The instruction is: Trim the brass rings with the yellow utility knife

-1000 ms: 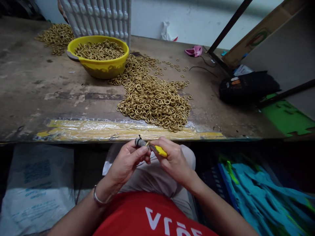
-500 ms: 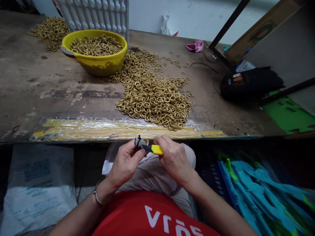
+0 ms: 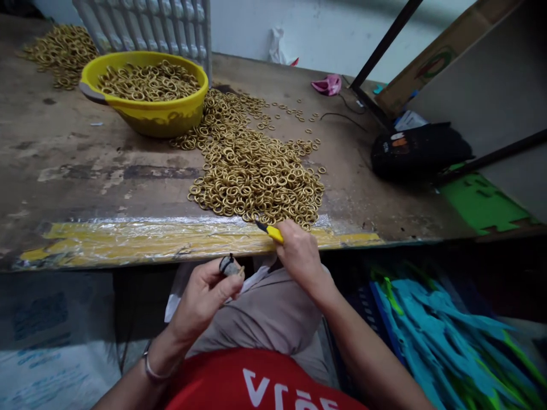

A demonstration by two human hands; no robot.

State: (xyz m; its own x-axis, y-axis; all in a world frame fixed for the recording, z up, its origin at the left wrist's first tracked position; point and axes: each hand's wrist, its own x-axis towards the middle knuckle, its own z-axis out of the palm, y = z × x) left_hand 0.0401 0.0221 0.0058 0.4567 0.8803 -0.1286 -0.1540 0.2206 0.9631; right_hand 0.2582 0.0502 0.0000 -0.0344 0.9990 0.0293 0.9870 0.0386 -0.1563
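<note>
My right hand (image 3: 301, 256) is closed around a yellow utility knife (image 3: 273, 233). The knife's dark tip reaches the near edge of the heap of gold-coloured rings (image 3: 260, 176) on the table. Below the table edge, over my lap, my left hand (image 3: 205, 299) pinches what looks like a gold ring (image 3: 241, 272) between thumb and forefinger. A grey wrap (image 3: 229, 266) bound with black bands covers that forefinger's tip. My fingers partly hide the ring.
A yellow basin (image 3: 149, 117) full of rings stands at back left, beside a ribbed grey panel (image 3: 149, 28). Another ring pile (image 3: 64, 54) lies farther left. Yellow tape (image 3: 128, 242) covers the table's front edge. A black bag (image 3: 421, 151) sits right; turquoise pieces (image 3: 444, 324) lie below.
My right hand has moved the knife up and away from my left hand, to the ring heap. My left hand has dropped slightly left, still pinching. The whole view has shifted a little.
</note>
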